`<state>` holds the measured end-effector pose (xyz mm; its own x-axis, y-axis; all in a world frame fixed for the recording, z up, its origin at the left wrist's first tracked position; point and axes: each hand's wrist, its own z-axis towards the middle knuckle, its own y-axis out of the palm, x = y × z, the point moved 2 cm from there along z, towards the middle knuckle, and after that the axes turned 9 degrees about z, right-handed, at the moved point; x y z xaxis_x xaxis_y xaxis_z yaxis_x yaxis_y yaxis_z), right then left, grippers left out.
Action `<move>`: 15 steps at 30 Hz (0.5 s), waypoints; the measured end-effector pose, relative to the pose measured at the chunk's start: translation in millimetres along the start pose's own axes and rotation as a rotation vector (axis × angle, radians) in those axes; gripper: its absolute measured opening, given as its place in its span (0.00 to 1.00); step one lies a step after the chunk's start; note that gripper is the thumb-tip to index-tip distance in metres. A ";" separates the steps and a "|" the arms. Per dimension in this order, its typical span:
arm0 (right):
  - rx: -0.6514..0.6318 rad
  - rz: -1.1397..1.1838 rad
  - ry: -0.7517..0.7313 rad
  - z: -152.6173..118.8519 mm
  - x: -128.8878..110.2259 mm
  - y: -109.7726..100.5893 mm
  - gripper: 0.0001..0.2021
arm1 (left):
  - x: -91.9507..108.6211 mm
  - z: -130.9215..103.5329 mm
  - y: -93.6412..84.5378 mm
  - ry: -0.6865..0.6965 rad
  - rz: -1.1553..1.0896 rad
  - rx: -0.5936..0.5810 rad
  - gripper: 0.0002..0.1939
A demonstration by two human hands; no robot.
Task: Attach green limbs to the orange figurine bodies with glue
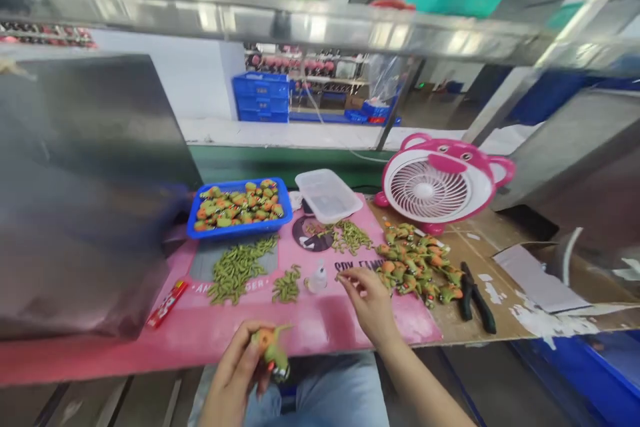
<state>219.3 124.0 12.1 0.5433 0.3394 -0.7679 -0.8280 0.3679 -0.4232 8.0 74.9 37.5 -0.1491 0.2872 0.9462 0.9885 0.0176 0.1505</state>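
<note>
My left hand (pixel 234 367) grips a small green and orange toy figure (pixel 273 348) with a thin green limb sticking out, held just off the table's front edge. The fingertips of my right hand (pixel 371 303) are pinched on what looks like a small green piece (pixel 339 277), above the pink mat. Close to those fingers stands a small translucent bottle (pixel 317 279). Left of it lies a little heap of green pieces (pixel 287 285), with a larger pile (pixel 237 271) beyond. More green pieces (pixel 353 237) lie farther back. Several toy figures (pixel 417 260) are grouped to the right.
A blue tray (pixel 240 233) full of orange and green parts stands back left, beside a clear plastic container (pixel 327 197). Black-handled pliers (pixel 477 300) lie right, below a pink fan (pixel 445 180). A red packet (pixel 167 305) rests near a metal panel (pixel 90 200). Overhead runs a metal beam (pixel 280 17).
</note>
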 end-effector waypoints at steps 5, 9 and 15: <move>-0.124 0.436 -0.068 -12.8 -84.2 3.6 0.07 | 9.4 -4.4 9.8 0.091 0.004 -0.157 0.20; -0.179 0.520 -0.098 -19.8 -108.8 6.1 0.02 | 11.6 -5.7 7.9 0.195 0.078 -0.252 0.20; -0.209 0.507 -0.059 -21.3 -102.7 9.3 0.02 | 13.0 -5.7 6.2 0.255 0.156 -0.269 0.21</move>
<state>152.8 74.1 76.8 0.0706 0.4792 -0.8749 -0.9947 -0.0322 -0.0980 12.1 73.3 52.4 -0.0327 0.0190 0.9993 0.9626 -0.2683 0.0367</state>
